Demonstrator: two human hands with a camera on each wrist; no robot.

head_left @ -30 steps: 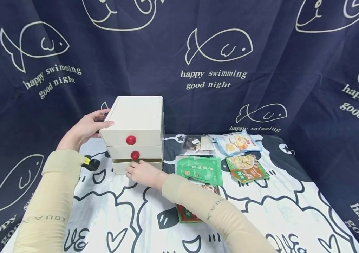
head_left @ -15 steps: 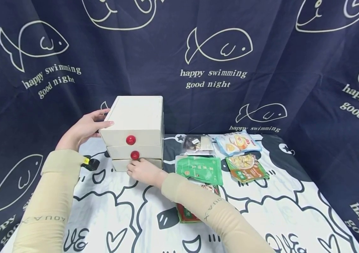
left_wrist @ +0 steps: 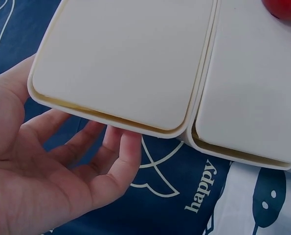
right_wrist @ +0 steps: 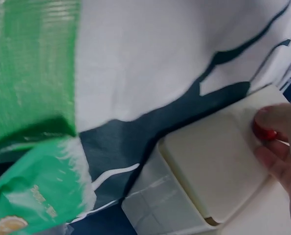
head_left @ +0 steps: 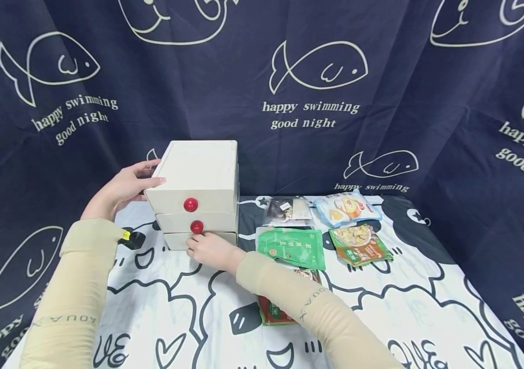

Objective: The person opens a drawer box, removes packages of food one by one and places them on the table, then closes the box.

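A white three-drawer cabinet stands at the back left of the table. My left hand steadies its left side, the fingers loosely bent against the wall and the thumb by the top front edge. Down at the front, my right hand is at the bottom drawer. In the right wrist view its thumb and fingers pinch that drawer's red knob. All the drawer fronts sit in the frame, with red knobs on the top drawer and middle drawer.
Right of the cabinet lie a green packet, a clear bag with dark contents, a light-blue packet and a brown-green packet. A red packet is partly under my right forearm. A dark curtain hangs behind.
The bottom drawer, a little way out at first, has slid back into the cabinet with my right hand at its knob. My left hand has stayed in place.
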